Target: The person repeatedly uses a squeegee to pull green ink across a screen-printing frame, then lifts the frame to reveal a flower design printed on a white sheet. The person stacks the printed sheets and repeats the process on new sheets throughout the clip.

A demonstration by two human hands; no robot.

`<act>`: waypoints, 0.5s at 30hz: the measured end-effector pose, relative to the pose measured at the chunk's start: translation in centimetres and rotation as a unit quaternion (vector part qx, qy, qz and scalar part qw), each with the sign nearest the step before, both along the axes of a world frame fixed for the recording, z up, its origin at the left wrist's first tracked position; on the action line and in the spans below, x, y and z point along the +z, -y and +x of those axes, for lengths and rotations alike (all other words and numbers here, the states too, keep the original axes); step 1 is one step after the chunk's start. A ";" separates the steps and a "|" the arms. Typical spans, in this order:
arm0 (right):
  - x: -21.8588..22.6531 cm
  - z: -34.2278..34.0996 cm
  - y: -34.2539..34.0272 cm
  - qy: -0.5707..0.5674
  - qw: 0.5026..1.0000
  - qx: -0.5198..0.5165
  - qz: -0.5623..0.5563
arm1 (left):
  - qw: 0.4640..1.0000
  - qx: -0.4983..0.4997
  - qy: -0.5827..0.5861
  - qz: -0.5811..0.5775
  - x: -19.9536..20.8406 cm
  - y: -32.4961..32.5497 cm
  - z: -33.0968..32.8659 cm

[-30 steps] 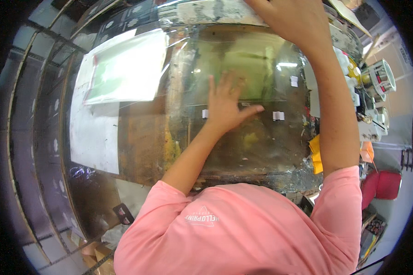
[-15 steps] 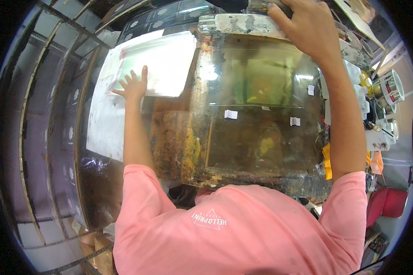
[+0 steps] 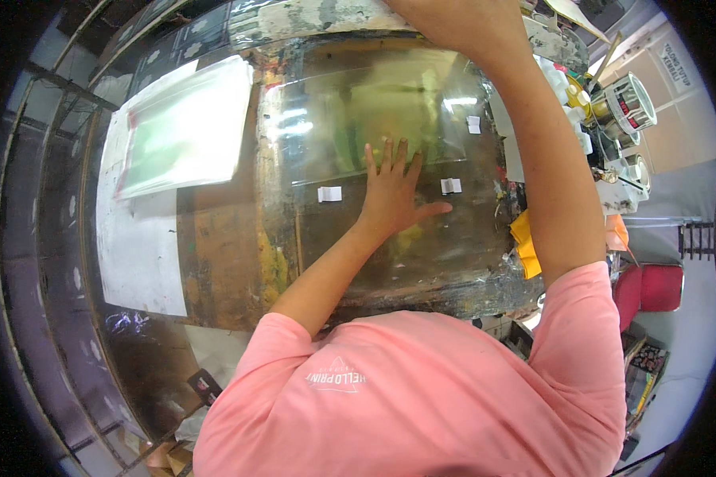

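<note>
My left hand (image 3: 391, 191) lies with fingers spread over the near edge of a clear sheet (image 3: 358, 103) on the dark, paint-stained table (image 3: 334, 266). Small folded white tabs (image 3: 329, 194) sit around that sheet, one to each side of my hand and another tab (image 3: 473, 125) at its right. My right hand (image 3: 469, 24) reaches to the far side, by a paint-spotted pale bar (image 3: 294, 22). The top of the picture cuts off its fingers, so what they hold is hidden. To the left rests a stack of glossy clear sheets (image 3: 187, 131) on white paper (image 3: 139, 258).
Paint cans (image 3: 624, 107) and pale plastic bottles crowd the right side. A yellow cloth (image 3: 523, 245) hangs at the table's right edge, with a red chair (image 3: 660, 288) beyond. Metal rack bars (image 3: 44, 262) run along the left.
My left hand has moved from the stack of clear sheets rightward onto the sheet on the table. The view has shifted right, and my right hand's fingers have passed out of the picture.
</note>
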State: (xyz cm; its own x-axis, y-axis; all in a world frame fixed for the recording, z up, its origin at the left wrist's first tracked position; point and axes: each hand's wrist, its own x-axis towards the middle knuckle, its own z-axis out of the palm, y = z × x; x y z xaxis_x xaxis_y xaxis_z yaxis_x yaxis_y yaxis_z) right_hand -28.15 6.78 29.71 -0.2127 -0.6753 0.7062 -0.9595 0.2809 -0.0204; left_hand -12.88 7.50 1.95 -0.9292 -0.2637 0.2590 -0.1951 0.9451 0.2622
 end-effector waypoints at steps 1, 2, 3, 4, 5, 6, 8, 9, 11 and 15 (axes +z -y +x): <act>0.0 -0.1 0.0 0.008 1.000 -0.001 0.009 | 1.000 -0.008 0.027 0.005 -0.3 -0.1 0.0; 0.1 -0.4 0.2 0.018 1.000 -0.002 0.017 | 1.000 -0.013 -0.001 -0.005 -0.6 -0.3 0.1; 0.2 -0.6 0.3 0.030 0.999 -0.003 0.026 | 1.000 -0.024 0.008 -0.004 -0.8 -0.4 0.2; 0.3 -0.8 0.5 0.016 1.000 0.003 0.015 | 0.999 -0.034 0.001 -0.006 -1.0 -0.5 0.3; 0.4 -1.0 0.8 0.002 1.000 0.008 0.004 | 0.999 -0.042 0.003 0.001 -1.1 -0.5 0.3; 0.4 -1.1 1.0 -0.012 1.000 0.013 -0.008 | 0.999 -0.051 -0.013 0.005 -1.1 -0.5 0.3; 0.7 -1.2 1.2 -0.014 1.000 0.002 0.000 | 0.998 -0.064 -0.029 0.009 -1.2 -0.5 0.3; 0.8 -1.2 1.2 -0.016 1.000 -0.003 0.003 | 0.997 -0.069 -0.029 0.008 -1.1 -0.5 0.2; 0.8 -1.1 0.9 -0.003 1.000 0.008 0.003 | 0.997 -0.075 -0.035 0.004 -1.1 -0.5 0.2; 0.6 -0.9 0.7 -0.016 1.000 0.014 -0.021 | 0.995 -0.079 -0.054 -0.002 -1.2 -0.6 0.2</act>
